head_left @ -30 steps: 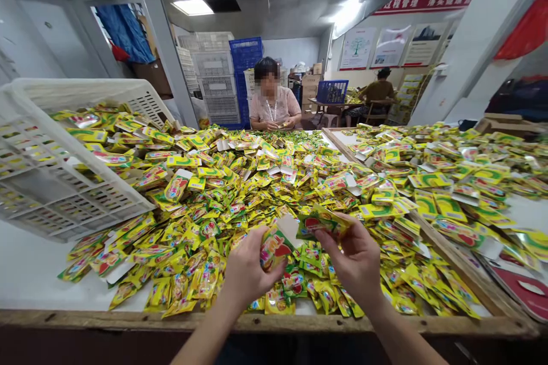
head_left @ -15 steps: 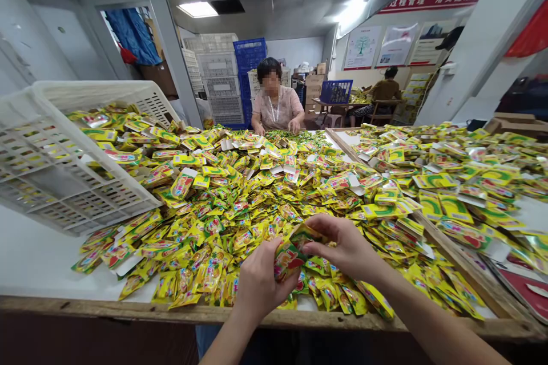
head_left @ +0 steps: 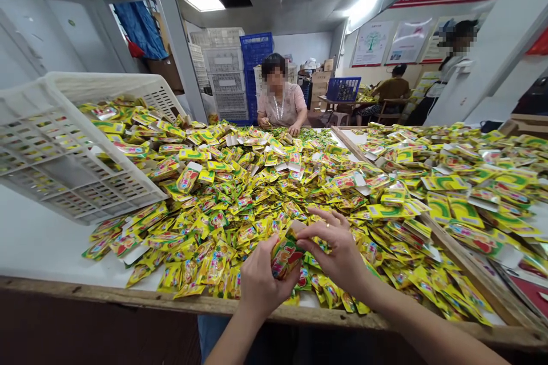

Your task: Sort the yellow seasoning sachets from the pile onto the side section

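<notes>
- The yellow foil sachet (head_left: 285, 258), printed with green and red, sits at lower centre of the frame, bent slightly, with a pale tab at its top corner.
- The left hand (head_left: 266, 276) is closed around the sachet's lower part, gripping it.
- The right hand (head_left: 338, 254) pinches the sachet's upper edge between thumb and fingers, with a ring on one finger (head_left: 327, 226).
- Both hands are close together, just above the front of the sachet pile (head_left: 240, 205), which spreads across the middle of the frame.
- The wooden front edge (head_left: 141, 293) of the tabletop runs across the bottom, just below the hands.
- White tabletop (head_left: 43, 234) shows at lower left, beyond the pile's scattered edge.
- A wooden rail (head_left: 466, 262) runs diagonally at right, separating the main pile from a second sachet heap (head_left: 462, 177).
- A white plastic crate (head_left: 77, 182) lies tipped on its side at left, with sachets spilling from its open top and others visible through its slotted walls.
- A seated co-worker (head_left: 280, 105) faces the camera across the tabletop, both hands at the pile's far edge.
- Stacked white and blue crates (head_left: 256, 51) stand behind the co-worker.
</notes>
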A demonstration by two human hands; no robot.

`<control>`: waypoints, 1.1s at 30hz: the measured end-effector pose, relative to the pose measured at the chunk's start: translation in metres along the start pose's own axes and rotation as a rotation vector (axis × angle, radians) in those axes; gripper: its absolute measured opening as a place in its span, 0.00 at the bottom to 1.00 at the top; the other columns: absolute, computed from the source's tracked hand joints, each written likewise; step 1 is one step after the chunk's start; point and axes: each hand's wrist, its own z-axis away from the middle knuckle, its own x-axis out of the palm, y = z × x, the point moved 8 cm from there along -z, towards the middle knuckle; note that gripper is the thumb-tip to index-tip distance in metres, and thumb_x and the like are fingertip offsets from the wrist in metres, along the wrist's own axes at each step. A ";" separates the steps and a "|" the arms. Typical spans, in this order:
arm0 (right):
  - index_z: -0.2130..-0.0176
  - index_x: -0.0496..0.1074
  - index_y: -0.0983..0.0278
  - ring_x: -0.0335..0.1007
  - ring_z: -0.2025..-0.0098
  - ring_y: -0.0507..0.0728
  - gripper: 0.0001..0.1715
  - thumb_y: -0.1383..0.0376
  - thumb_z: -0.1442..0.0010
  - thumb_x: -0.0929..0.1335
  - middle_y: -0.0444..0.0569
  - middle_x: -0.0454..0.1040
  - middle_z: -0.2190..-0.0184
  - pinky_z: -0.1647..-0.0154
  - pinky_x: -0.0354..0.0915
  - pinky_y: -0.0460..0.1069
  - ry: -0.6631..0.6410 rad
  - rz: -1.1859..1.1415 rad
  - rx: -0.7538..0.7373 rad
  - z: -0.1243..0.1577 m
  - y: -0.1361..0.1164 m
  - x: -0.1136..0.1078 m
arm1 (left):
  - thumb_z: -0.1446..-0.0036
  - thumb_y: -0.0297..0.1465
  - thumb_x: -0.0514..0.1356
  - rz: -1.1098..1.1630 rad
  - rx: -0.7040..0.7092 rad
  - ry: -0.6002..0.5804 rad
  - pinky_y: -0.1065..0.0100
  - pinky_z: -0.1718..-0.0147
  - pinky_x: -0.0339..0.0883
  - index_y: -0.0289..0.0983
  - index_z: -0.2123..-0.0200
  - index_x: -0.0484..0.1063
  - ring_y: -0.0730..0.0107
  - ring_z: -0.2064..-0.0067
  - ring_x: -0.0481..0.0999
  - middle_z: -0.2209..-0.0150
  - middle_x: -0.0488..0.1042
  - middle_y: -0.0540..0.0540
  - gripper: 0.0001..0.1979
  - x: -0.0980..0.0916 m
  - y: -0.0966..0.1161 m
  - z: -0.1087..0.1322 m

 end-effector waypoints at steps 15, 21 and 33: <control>0.72 0.77 0.63 0.69 0.70 0.56 0.14 0.55 0.45 0.69 0.46 0.75 0.76 0.63 0.65 0.51 -0.209 -0.275 0.319 0.021 0.037 0.023 | 0.50 0.42 0.63 0.482 -0.423 -0.281 0.63 0.64 0.72 0.39 0.50 0.61 0.61 0.62 0.77 0.58 0.74 0.42 0.26 0.031 -0.010 0.005; 0.66 0.78 0.63 0.72 0.62 0.61 0.20 0.50 0.46 0.69 0.49 0.77 0.71 0.59 0.68 0.53 -0.251 -0.485 0.439 0.040 0.053 0.025 | 0.46 0.45 0.60 0.876 -0.821 -0.264 0.69 0.72 0.68 0.38 0.56 0.61 0.69 0.71 0.74 0.68 0.72 0.48 0.21 0.058 -0.012 0.031; 0.63 0.72 0.64 0.70 0.75 0.55 0.26 0.49 0.56 0.74 0.46 0.74 0.74 0.75 0.68 0.48 -0.296 -0.424 0.664 0.080 0.109 -0.017 | 0.40 0.36 0.54 0.760 -0.421 -0.328 0.70 0.71 0.65 0.39 0.51 0.59 0.72 0.72 0.70 0.68 0.72 0.49 0.15 0.069 0.015 0.049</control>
